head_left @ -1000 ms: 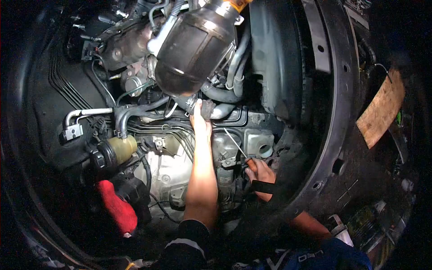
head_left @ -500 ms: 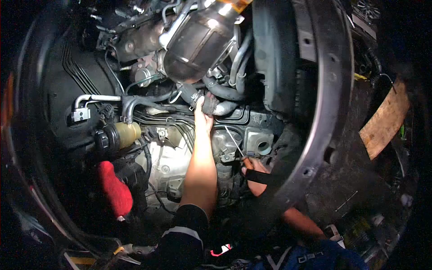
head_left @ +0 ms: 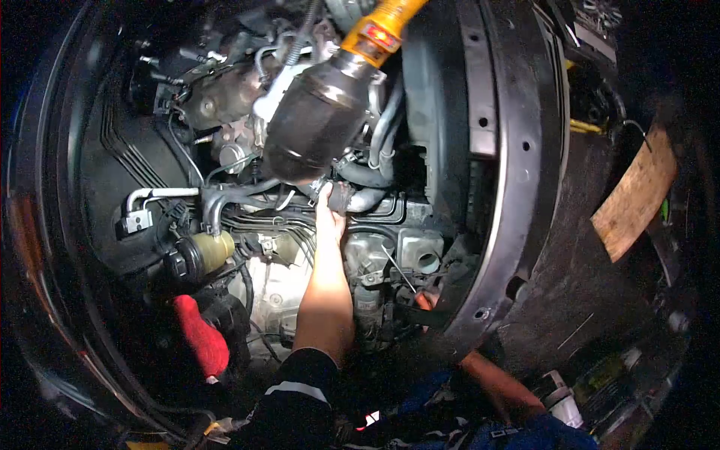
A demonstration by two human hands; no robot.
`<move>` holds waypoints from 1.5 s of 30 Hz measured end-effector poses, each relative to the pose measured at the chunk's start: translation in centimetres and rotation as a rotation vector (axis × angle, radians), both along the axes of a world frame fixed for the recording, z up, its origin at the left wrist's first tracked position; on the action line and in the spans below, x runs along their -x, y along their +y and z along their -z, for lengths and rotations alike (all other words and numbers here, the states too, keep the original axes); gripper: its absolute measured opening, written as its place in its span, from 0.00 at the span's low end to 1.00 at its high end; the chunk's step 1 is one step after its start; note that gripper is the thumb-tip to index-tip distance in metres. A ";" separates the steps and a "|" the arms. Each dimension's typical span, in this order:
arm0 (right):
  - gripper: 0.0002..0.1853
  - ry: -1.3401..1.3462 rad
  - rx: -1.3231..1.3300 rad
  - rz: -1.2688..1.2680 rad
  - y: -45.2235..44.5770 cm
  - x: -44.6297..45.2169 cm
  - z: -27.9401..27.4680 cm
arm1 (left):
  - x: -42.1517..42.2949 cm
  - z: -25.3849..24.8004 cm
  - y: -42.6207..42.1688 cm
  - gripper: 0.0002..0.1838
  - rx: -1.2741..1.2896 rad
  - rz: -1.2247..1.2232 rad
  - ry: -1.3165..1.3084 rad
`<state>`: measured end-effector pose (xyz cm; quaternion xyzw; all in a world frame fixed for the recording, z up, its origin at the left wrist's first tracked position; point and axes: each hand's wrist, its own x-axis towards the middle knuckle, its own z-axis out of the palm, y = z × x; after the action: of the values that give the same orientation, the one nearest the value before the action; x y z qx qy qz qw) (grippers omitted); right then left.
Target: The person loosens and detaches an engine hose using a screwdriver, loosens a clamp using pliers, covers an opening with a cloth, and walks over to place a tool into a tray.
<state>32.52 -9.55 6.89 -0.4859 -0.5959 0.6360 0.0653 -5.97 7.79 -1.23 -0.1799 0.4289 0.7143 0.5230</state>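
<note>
While the left hand [head_left: 328, 217] reaches up into the engine bay, its fingers are closed around a dark hose [head_left: 342, 196], thumb on the side facing the reservoir. Beside those fingertips, a silver pipe [head_left: 367, 199] runs on from the hose to the right. Just above them hangs the rounded end of a dark canister [head_left: 311, 131]. Below and to the right of them, the right hand [head_left: 433, 299], mostly hidden, shows a little of its curled fingers on the orange handle of a screwdriver [head_left: 423, 301], whose shaft slants up and left. Farther left of the left fingers sits the yellowish reservoir [head_left: 214, 252], with a red object [head_left: 202, 336] below it. Well above them is an orange-yellow part [head_left: 381, 36]; farthest out to the right, beyond a metal crossbar [head_left: 517, 172], lies a brown board [head_left: 634, 196].
</note>
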 end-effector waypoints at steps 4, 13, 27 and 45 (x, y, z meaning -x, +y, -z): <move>0.21 -0.149 0.001 -0.267 2.5 -5.8 -4.2 | 0.4 0.4 -0.7 0.21 0.013 0.050 0.033; 0.34 -0.524 -0.065 -0.253 10.4 -12.1 -15.6 | 2.3 -8.0 -2.8 0.30 0.410 0.791 0.439; 0.15 -0.233 -0.324 -0.483 14.6 -12.4 -16.7 | -0.7 -30.4 -8.3 0.35 0.470 1.328 1.541; 0.15 -0.091 -0.612 -0.741 13.8 -4.9 -14.9 | -20.4 -36.6 -23.1 0.12 0.998 0.123 2.110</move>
<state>37.43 4.22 21.78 -0.2266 -0.8910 0.3901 -0.0518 14.41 -15.30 35.34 0.3382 0.8916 0.2354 -0.1876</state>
